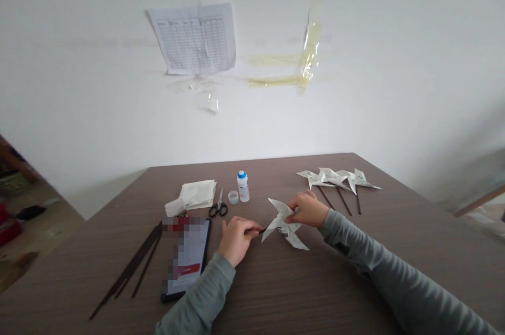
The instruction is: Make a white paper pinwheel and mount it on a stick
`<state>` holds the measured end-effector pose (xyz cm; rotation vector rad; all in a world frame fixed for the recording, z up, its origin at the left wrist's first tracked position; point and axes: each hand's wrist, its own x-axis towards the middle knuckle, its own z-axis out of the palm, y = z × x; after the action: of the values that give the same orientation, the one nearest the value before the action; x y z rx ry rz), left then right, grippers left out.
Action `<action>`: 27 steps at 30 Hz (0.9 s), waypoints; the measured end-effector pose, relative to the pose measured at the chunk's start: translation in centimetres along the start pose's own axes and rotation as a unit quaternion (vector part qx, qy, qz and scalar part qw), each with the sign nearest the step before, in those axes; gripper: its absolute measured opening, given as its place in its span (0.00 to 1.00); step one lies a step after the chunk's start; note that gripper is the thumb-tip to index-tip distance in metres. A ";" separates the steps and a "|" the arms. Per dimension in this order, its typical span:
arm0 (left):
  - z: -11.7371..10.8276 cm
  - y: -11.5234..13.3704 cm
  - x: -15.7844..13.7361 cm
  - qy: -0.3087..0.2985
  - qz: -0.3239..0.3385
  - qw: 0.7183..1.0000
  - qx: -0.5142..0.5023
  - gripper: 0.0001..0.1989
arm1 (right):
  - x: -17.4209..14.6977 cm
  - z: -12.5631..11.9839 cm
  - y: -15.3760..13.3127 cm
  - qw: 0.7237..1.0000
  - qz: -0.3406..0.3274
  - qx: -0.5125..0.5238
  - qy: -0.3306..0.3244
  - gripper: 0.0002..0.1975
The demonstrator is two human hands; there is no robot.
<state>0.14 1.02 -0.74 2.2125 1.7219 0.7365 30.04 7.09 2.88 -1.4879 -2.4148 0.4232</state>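
A pinwheel folded from printed paper (282, 226) is held just above the middle of the table, its blades spread out. My right hand (310, 209) pinches one of its upper blades between thumb and fingers. On the other side, my left hand (238, 239) is closed around a thin dark stick (262, 231) whose end meets the pinwheel. Most of that stick is hidden by my fingers. Beyond my right hand lie several similar paper pinwheels (337, 179) with dark sticks (344, 202).
Ahead stand a blue-capped white bottle (243, 188) and a small clear cup (233, 197). Scissors (219, 206) lie beside stacked paper squares (198, 194). A phone (188, 256) and loose dark sticks (130, 266) are at the left. The table (272, 166) meets a white wall (276, 130).
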 end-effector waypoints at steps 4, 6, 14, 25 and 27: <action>-0.5 0.7 -0.1 -0.065 -0.055 0.996 -0.017 0.14 | 0.0 0.5 -0.2 1.000 0.017 0.003 -0.009 0.08; -0.5 1.0 -0.1 -0.065 -0.056 0.996 -0.011 0.13 | 0.1 0.8 -0.3 1.000 0.028 0.002 -0.005 0.10; 0.2 0.6 0.1 -0.057 -0.031 0.998 -0.003 0.11 | -0.1 1.4 -0.5 1.000 0.031 0.007 0.001 0.17; 0.4 0.1 0.1 -0.056 -0.019 0.998 0.005 0.15 | -0.2 0.4 -2.1 0.996 0.089 -0.005 -0.032 0.15; 0.1 0.2 0.1 -0.063 -0.019 0.998 0.008 0.16 | -0.1 0.1 -2.4 0.994 0.105 -0.008 -0.043 0.15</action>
<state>0.40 1.05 -0.67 2.1806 1.7082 0.5626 28.04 5.97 3.68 -1.7728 -2.3370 0.5237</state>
